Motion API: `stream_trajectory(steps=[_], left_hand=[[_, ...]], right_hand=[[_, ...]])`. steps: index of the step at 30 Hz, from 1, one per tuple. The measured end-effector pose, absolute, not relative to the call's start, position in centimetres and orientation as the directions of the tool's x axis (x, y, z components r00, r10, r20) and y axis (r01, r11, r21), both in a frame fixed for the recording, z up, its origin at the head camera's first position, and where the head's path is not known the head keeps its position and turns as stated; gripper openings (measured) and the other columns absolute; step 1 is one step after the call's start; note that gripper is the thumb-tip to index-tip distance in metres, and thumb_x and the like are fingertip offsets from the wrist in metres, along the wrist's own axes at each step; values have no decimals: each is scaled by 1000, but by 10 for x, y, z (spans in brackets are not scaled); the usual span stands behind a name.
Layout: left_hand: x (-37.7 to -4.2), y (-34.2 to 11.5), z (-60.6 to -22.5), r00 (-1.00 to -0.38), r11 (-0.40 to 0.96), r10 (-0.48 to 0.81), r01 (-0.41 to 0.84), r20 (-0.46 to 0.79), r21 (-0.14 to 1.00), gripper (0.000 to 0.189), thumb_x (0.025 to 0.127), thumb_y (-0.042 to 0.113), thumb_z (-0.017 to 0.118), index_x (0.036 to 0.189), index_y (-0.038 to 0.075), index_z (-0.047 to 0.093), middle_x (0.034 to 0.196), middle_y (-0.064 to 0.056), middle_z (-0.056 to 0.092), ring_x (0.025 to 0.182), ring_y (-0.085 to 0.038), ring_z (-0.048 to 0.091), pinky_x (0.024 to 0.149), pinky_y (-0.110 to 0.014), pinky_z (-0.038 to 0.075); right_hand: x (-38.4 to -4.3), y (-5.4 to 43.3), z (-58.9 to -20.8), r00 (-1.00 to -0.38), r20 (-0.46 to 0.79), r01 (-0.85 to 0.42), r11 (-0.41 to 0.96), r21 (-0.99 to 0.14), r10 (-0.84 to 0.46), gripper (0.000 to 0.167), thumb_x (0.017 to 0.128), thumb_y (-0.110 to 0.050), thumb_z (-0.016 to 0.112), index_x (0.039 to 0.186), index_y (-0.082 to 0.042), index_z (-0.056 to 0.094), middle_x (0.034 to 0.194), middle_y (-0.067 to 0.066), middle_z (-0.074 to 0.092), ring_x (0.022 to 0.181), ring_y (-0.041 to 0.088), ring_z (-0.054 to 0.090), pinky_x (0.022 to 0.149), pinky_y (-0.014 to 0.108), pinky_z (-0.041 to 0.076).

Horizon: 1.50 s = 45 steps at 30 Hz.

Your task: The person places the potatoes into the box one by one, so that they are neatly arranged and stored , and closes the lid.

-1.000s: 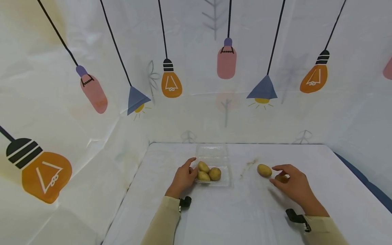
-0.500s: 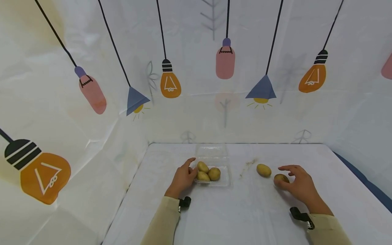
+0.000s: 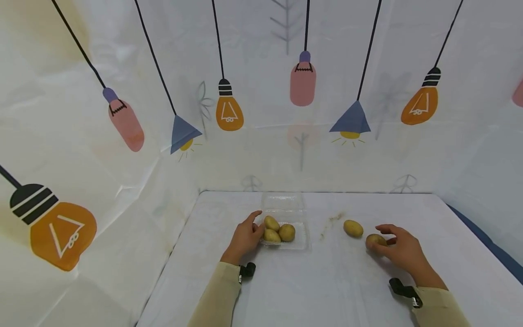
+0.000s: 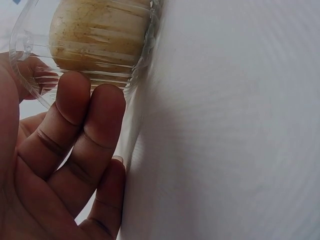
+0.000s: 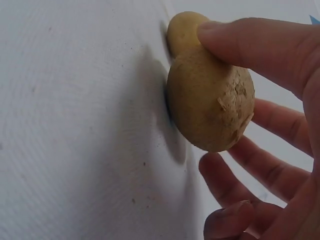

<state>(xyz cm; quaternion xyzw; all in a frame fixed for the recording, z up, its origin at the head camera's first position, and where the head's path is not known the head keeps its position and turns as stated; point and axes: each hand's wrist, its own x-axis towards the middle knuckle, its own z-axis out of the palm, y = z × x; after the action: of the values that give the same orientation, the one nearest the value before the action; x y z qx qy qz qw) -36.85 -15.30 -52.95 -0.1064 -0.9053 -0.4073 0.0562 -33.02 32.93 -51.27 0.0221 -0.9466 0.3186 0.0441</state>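
Observation:
My left hand (image 3: 244, 238) grips the left side of an open clear plastic container (image 3: 300, 236). Its fingertips (image 4: 105, 107) touch the ridged wall in the left wrist view. Several potatoes (image 3: 287, 232) sit inside the container. To the right, my right hand (image 3: 402, 250) has its thumb and fingers round a potato (image 3: 375, 241) at the table surface. In the right wrist view the thumb lies on top of this potato (image 5: 207, 102), which has a rough, peeling patch; the index fingertip is hidden behind it. A second loose potato (image 3: 353, 228) lies just beyond.
The container's raised lid (image 3: 283, 201) stands at its far side. A white cloth (image 3: 302, 290) covers the table, with brownish smudges (image 3: 332, 221) between the container and the loose potatoes. A printed white sheet (image 3: 261, 154) hangs behind.
My right hand has moved rightward and slightly toward me, from above the nearer loose potato to round it, uncovering it. Its fingers come closer to it. The left hand and container stay put.

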Motion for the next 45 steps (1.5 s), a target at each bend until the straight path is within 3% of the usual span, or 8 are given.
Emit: stream_trajectory(steps=[11,24,45], left_hand=[[-368,-151,-529,-972,655,150,234,180,719,54,110,33,56,160,15,45,71,7,63,58,-12,56,57,-32,48],[-367,-151,-527,-971,663,142,238,192,710,53,110,31,57,159,14,46,68,6,61,56,-10,53,56,-31,47],[-367,-151,-527,-971,647,146,239,189,725,54,110,30,59,159,13,46,70,6,62,58,-11,54,55,-32,47]], right_hand=[[-330,330,-521,-1000,21,-29,782,-622,-20,77,80,-64,86,132,-10,68,128,18,67,102,31,66,74,36,52],[-332,329,-515,-999,27,-32,790,-613,-19,81,79,-62,88,132,-5,64,127,22,66,102,36,66,75,43,55],[-330,330,-521,-996,69,-89,775,-625,-59,74,80,-57,90,133,-11,66,130,19,66,100,29,68,76,39,52]])
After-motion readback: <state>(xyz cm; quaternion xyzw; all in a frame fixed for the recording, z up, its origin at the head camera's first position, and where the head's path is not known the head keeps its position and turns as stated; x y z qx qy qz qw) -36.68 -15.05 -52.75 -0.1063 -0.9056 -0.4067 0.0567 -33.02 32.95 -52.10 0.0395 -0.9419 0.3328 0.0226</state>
